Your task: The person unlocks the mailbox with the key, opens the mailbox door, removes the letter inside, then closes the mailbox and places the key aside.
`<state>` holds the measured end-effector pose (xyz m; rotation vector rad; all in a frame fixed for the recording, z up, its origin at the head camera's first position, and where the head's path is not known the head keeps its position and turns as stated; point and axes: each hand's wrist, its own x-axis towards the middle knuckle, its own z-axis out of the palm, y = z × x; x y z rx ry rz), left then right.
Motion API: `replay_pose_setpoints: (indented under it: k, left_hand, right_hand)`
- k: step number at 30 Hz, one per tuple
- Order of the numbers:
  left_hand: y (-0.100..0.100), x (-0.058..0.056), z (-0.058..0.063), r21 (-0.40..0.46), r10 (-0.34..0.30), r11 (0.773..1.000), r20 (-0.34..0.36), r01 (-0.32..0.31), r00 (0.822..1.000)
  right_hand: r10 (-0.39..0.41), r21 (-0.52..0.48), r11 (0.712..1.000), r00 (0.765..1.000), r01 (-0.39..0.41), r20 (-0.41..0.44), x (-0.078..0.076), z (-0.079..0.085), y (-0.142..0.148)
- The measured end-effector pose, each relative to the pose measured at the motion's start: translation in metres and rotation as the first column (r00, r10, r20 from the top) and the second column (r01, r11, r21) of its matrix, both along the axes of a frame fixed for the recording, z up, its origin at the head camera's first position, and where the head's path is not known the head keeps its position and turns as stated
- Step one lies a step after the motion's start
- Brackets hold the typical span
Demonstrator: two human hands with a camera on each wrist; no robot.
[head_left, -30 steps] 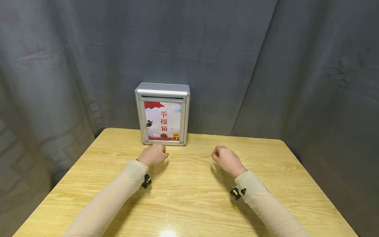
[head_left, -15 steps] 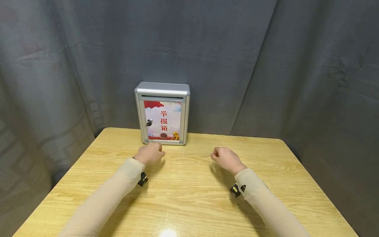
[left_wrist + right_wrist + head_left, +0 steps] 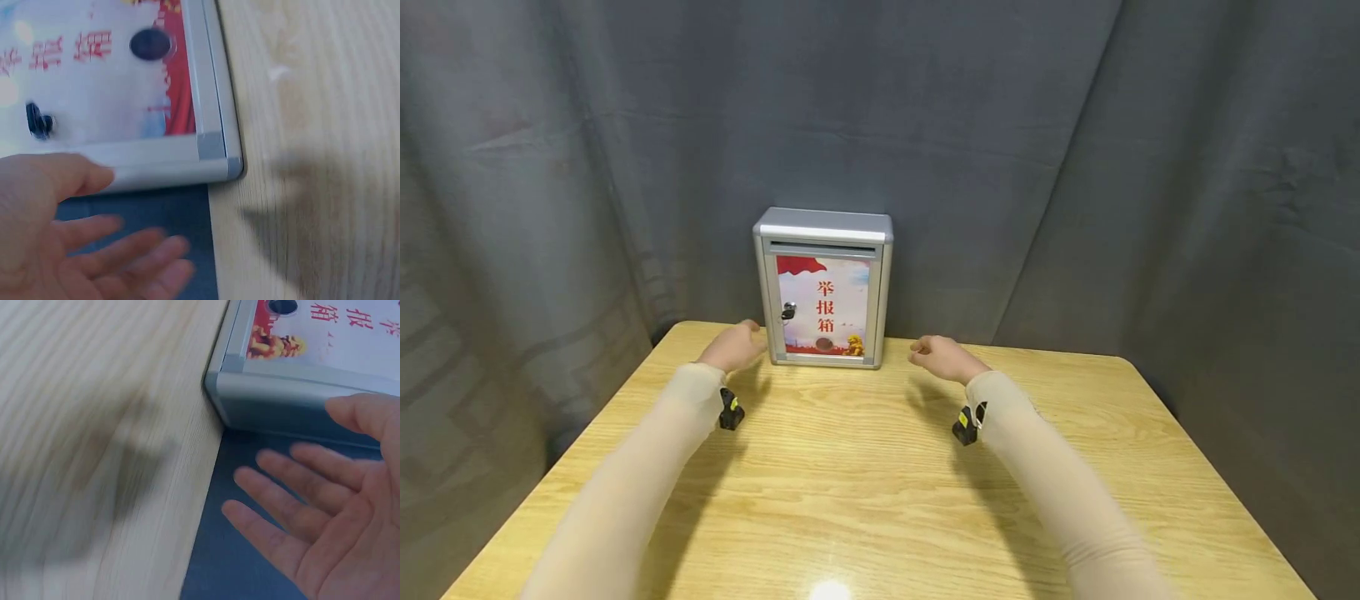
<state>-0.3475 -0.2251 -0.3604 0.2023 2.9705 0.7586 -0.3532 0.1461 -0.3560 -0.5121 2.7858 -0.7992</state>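
Note:
A silver metal letter box (image 3: 822,227) with a top slot and a printed front panel stands upright at the back of the table. Red characters and a golden lion decorate the panel. Keys hang from the lock (image 3: 788,311) on its left side. My left hand (image 3: 733,346) is beside the box's left side, fingers spread; in the left wrist view the thumb overlaps the box's edge. To the right of the box is my right hand (image 3: 946,358), its fingers extended and parted in the right wrist view, palm toward the box's side. Neither hand holds anything.
The wooden table (image 3: 850,467) has rounded back corners and a pale grain. A grey curtain (image 3: 970,167) hangs right behind the box and along both sides. Black wrist cameras (image 3: 732,410) are strapped under both sleeves.
Both hands have moved forward toward the box, the left one going left around to its side. Their fingers have opened from a loose curl. The head view has shifted slightly.

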Motion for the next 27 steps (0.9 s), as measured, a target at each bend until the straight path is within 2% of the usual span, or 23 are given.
replay_pose_setpoints:
  k: [4,9,12,15,18,23,27]
  left_hand:
    - [-0.007,-0.013,-0.003,0.145,0.069,0.988,-0.063,-0.06,0.996]
    - [-0.006,-0.023,-0.009,0.246,0.054,0.969,-0.127,-0.022,0.99]
    - [0.0,-0.027,-0.012,0.297,0.044,0.955,-0.147,0.002,0.988]
    - [0.005,-0.028,-0.017,0.349,0.062,0.937,-0.187,0.008,0.98]
    - [0.009,-0.031,-0.022,0.392,0.108,0.92,-0.247,-0.003,0.963]
    - [0.019,-0.032,-0.034,0.441,0.185,0.897,-0.297,-0.037,0.937]
    - [0.035,-0.024,-0.036,0.486,0.198,0.873,-0.317,-0.02,0.928]
  right_hand:
    - [-0.052,-0.074,0.996,0.998,0.054,0.023,-0.012,-0.002,-0.028]
    - [-0.117,-0.214,0.969,0.992,0.126,0.055,-0.021,-0.01,-0.053]
    - [-0.157,-0.291,0.944,0.987,0.156,0.021,-0.027,-0.012,-0.059]
    - [-0.187,-0.339,0.927,0.981,0.162,-0.042,-0.033,-0.013,-0.063]
    - [-0.233,-0.405,0.897,0.968,0.178,-0.09,-0.036,-0.013,-0.066]
    - [-0.345,-0.529,0.81,0.936,0.255,-0.077,-0.027,-0.02,-0.066]
    - [-0.389,-0.569,0.779,0.915,0.265,-0.106,-0.014,-0.026,-0.055]
